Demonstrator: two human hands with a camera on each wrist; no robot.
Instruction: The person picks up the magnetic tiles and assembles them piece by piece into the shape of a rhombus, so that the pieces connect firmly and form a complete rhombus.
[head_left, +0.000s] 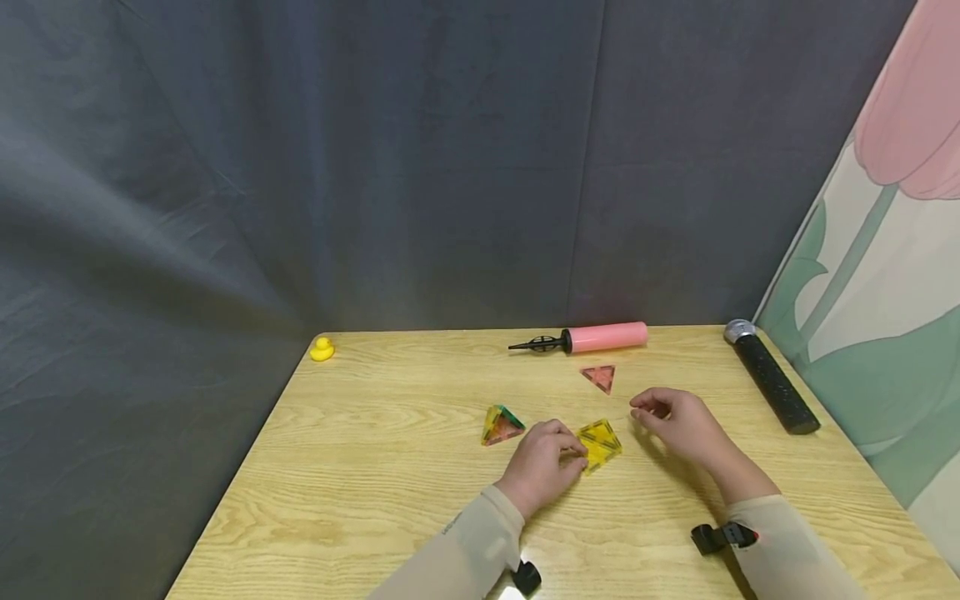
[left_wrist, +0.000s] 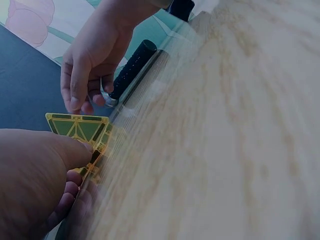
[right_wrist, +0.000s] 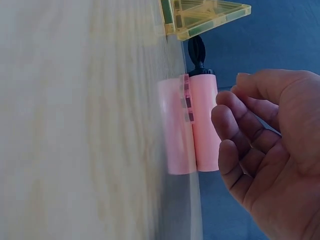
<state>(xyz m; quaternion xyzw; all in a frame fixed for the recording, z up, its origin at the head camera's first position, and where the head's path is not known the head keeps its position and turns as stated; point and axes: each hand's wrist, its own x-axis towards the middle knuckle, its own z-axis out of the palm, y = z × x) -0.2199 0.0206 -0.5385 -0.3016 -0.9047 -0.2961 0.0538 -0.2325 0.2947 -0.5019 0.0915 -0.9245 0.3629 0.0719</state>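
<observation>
Yellow tiles (head_left: 602, 445), one group: pinched at the left side in the grip of the left hand (head_left: 545, 467), well in from the back and right edges of the bench (head_left: 337, 500); the right hand (head_left: 678, 423) is held just to their right, apart, loosely curled, nothing grasped. Red triangular tile (head_left: 602, 377): laid toward the back edge, nearer the right hand. Tile pyramid (head_left: 501, 430): placed left of the yellow group; no container seen.
</observation>
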